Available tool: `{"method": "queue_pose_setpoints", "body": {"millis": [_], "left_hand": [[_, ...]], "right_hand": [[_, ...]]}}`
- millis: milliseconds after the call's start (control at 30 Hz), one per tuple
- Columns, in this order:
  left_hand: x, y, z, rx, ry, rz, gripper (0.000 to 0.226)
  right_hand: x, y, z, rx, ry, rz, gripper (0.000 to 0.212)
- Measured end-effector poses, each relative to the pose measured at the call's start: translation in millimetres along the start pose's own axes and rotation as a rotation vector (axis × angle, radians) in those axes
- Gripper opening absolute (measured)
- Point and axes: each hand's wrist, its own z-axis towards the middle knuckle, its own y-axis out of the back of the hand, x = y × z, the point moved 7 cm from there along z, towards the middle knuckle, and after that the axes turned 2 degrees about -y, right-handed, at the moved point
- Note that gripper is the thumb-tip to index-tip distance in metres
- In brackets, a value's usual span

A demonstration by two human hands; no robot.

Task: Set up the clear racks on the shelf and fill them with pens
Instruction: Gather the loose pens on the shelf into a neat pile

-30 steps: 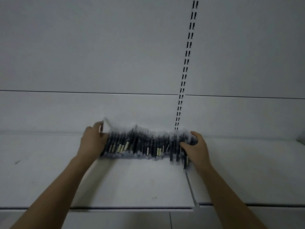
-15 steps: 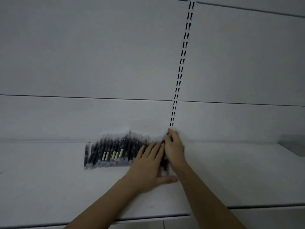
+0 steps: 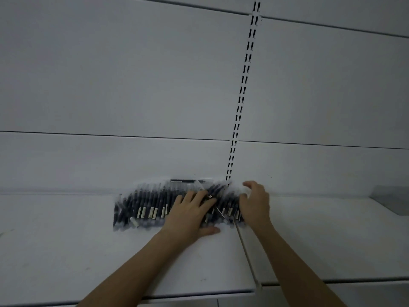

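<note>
Pens (image 3: 152, 207) lie packed side by side in a long row along the back edge of the shelf (image 3: 66, 251), against the wall, and I judge the loose, crossed ones near the middle could roll or fan out toward the front edge if I press or sweep unevenly. My left hand (image 3: 190, 214) lies flat and open on the row, fingers spread, while my right hand (image 3: 254, 203) cups its right end, fingers curled but gripping nothing, both arms stretched forward.

Pens (image 3: 152, 207) lie on the shelf (image 3: 66, 251), against the back wall (image 3: 132, 85).
</note>
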Motion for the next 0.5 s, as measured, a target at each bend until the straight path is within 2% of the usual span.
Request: {"method": "queue_pose_setpoints", "body": {"millis": [67, 133, 233, 300, 367, 400, 467, 500], "left_hand": [[3, 3, 1, -0.019, -0.027, -0.037, 0.071], [13, 6, 1, -0.011, -0.007, -0.131, 0.068], [31, 4, -2, 0.128, 0.062, -0.266, 0.089], [35, 9, -4, 0.179, 0.060, -0.303, 0.096], [40, 23, -10, 0.110, 0.094, -0.305, 0.084], [48, 35, -16, 0.007, 0.140, -0.270, 0.073], [70, 61, -38, -0.187, 0.299, -0.116, 0.049], [89, 69, -55, -0.179, 0.431, -0.053, 0.039]], "right_hand": [[-22, -1, -4, 0.058, -0.098, 0.009, 0.033], [-24, -5, -12, 0.062, -0.074, 0.074, 0.034], [-5, -2, -23, -0.048, 0.066, 0.146, 0.027], [12, -6, -28, -0.032, 0.140, 0.179, 0.026], [28, -16, -28, 0.066, 0.159, 0.185, 0.029], [35, -22, -25, 0.118, 0.158, 0.159, 0.031], [46, -31, -20, 0.177, 0.166, 0.072, 0.034], [52, -34, -18, 0.200, 0.172, 0.036, 0.035]]}}
